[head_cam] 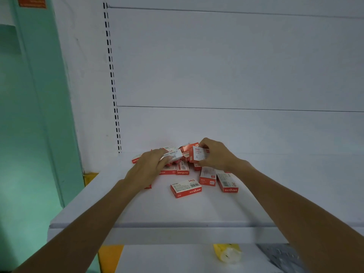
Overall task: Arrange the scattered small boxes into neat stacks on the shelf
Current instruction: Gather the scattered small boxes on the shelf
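Head view. The small boxes (186, 188) lay scattered in a loose heap toward the back of the white shelf (137, 211), near its left upright; no neat stack was yet visible. Both hands were in the heap. The left hand (147, 170) was closed around one box (173, 154), fingers over its top and thumb underneath, holding it raised above the pile. The right hand (213, 154) pinched a second box (199, 153) by its short edges, tilted nearly upright, label toward the camera. Three further boxes lay flat and apart, nearer the shelf's front edge, between the two forearms; others were partly hidden beneath the hands.

Assessment: the boxes appeared to be light, stiff cardboard with smooth printed faces, likely to slide on one another. Gripping across the narrow sides should give best control; the flat faces suit stacking. Crushing risk was judged low, though the contents could not be determined.
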`<state>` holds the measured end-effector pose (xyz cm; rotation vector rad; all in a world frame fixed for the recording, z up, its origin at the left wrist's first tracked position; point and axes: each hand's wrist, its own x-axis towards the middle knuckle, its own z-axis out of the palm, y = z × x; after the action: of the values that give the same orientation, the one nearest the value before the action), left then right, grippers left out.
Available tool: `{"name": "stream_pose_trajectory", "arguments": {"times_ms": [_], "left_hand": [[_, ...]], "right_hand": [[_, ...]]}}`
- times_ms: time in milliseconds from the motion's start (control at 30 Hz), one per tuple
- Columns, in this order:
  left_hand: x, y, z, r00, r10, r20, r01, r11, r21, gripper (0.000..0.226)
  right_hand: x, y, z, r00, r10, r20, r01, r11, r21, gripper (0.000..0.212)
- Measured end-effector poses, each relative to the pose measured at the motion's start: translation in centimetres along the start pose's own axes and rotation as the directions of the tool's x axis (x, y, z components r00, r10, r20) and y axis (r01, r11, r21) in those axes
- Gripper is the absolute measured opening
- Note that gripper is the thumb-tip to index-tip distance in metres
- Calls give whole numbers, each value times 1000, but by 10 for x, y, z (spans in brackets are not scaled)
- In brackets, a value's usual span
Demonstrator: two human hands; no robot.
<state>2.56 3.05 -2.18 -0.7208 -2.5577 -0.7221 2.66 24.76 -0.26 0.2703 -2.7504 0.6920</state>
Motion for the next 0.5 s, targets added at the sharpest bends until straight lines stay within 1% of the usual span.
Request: {"name": "stream_pose_trajectory", "arguments": {"times_ms": [100, 167, 200, 267, 333, 400, 500], "left_hand": [[5, 12, 5, 999, -7, -34, 3, 994, -109, 41], [9, 23, 11, 1000, -19, -11, 17, 986, -164, 52], [12, 28, 16, 1000, -14, 8, 15, 989, -149, 58], [19, 38, 28, 999, 20, 41, -18, 998, -66, 64], [27, 49, 41, 997, 52, 60, -50, 998, -33, 63], [37, 66, 53, 995, 85, 56, -83, 996, -41, 58], [51, 103, 74, 990, 134, 54, -131, 990, -55, 58]], "right_hand": [[-7, 10, -7, 1000, 0, -11, 1, 1000, 4, 47], [-13, 19, -15, 1000, 11, -25, -11, 1000, 10, 50], [-17, 24, -20, 999, 17, -32, -17, 1000, 5, 51], [-24, 36, -30, 999, 23, -48, -24, 999, -26, 49], [-32, 51, -40, 997, 43, -63, -46, 998, -48, 51], [-41, 71, -53, 996, 62, -63, -66, 996, -65, 53], [-56, 108, -77, 995, 66, -77, -70, 996, -63, 51]]}}
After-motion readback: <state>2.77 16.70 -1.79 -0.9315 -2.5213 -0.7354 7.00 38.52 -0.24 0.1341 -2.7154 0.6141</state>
